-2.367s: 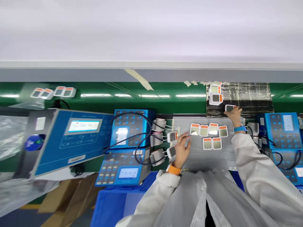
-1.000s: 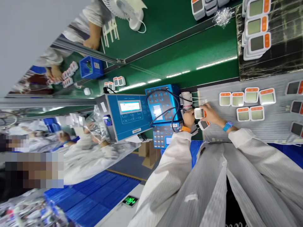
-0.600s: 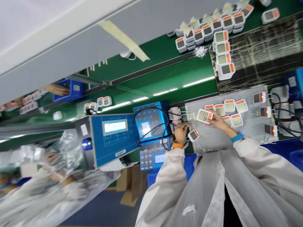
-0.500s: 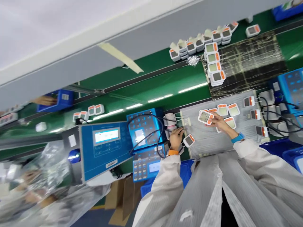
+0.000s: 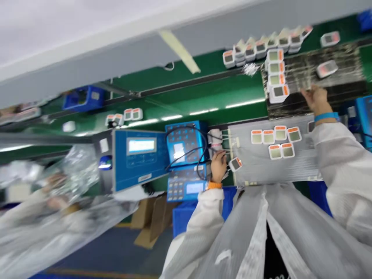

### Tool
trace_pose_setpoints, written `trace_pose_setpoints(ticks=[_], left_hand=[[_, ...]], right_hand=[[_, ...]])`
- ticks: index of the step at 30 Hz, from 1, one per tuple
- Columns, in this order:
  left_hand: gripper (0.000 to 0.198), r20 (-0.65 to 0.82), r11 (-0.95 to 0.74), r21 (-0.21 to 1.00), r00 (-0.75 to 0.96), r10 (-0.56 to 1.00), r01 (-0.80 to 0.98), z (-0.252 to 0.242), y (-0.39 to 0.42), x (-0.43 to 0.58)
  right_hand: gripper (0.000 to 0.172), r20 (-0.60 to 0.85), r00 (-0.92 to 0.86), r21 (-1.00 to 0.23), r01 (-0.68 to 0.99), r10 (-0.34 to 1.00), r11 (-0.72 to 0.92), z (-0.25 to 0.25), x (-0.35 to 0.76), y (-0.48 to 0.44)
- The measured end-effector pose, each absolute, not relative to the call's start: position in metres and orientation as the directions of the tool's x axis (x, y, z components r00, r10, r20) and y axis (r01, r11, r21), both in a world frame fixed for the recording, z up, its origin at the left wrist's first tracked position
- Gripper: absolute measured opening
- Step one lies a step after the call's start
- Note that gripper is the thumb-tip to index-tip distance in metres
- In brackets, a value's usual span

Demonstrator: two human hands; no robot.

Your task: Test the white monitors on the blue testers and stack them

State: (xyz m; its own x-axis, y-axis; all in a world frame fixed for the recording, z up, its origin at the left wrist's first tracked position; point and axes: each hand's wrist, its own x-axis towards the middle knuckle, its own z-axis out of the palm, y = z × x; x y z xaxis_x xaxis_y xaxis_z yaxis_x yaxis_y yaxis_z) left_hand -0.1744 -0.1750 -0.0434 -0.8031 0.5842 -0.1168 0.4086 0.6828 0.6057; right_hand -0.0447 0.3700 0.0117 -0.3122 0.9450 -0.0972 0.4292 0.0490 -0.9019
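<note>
My left hand (image 5: 217,166) sits at the near end of the grey ribbed mat (image 5: 270,166), its fingers at the cable connectors beside a white monitor with an orange end (image 5: 235,164). The blur hides whether it grips anything. My right hand (image 5: 316,99) is over the black taped pad (image 5: 314,104), fingers apart and empty. Just beyond it, a white monitor (image 5: 327,69) lies on the pad. To its left rises a stack of similar monitors (image 5: 277,73). Several more monitors with pale screens (image 5: 274,139) lie in two rows on the grey mat.
Blue tester units with keypads and screens (image 5: 186,145) stand left of the mat, with white cuffs (image 5: 215,139) and black cables. A green conveyor belt (image 5: 188,93) runs behind, with a row of monitors (image 5: 261,50). A co-worker's white sleeve (image 5: 58,213) is at far left.
My right hand has moved from over the grey mat to the black pad and no longer holds a monitor. A monitor now lies on the pad. My left hand has barely moved.
</note>
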Motion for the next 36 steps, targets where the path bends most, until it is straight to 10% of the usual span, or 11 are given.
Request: trace_pose_setpoints(ticks=[8, 11, 20, 27, 32, 36], left_hand=[[0.022, -0.333, 0.825, 0.493, -0.816, 0.473, 0.277, -0.048, -0.208, -0.14], [0.03, -0.327, 0.822, 0.494, -0.815, 0.478, 0.284, -0.05, -0.217, -0.126], [0.033, -0.074, 0.706, 0.553, -0.818, 0.571, 0.442, -0.05, -0.179, -0.172], [0.038, -0.104, 0.671, 0.492, -0.728, 0.678, 0.554, -0.063, -0.1, -0.249], [0.023, -0.289, 0.686, 0.418, -0.629, 0.722, 0.595, -0.063, -0.083, -0.271], [0.017, -0.261, 0.665, 0.477, -0.63, 0.731, 0.574, -0.059, -0.087, -0.279]], right_hand=[[0.023, -0.403, -0.7, -0.884, 0.464, 0.59, -0.054, -0.059, 0.0, 0.066], [0.024, -0.37, -0.837, -0.835, 0.49, 0.404, 0.249, -0.071, -0.004, -0.007], [0.077, -0.231, -0.838, -0.444, 0.542, 0.494, 0.713, -0.067, -0.035, 0.073], [0.06, -0.273, -0.907, -0.338, 0.401, 0.319, 0.851, -0.066, -0.045, 0.116], [0.075, -0.3, -0.842, -0.618, 0.529, 0.448, 0.582, -0.059, -0.084, 0.093], [0.051, -0.613, -0.658, -0.779, 0.595, 0.438, -0.198, -0.061, -0.131, 0.057]])
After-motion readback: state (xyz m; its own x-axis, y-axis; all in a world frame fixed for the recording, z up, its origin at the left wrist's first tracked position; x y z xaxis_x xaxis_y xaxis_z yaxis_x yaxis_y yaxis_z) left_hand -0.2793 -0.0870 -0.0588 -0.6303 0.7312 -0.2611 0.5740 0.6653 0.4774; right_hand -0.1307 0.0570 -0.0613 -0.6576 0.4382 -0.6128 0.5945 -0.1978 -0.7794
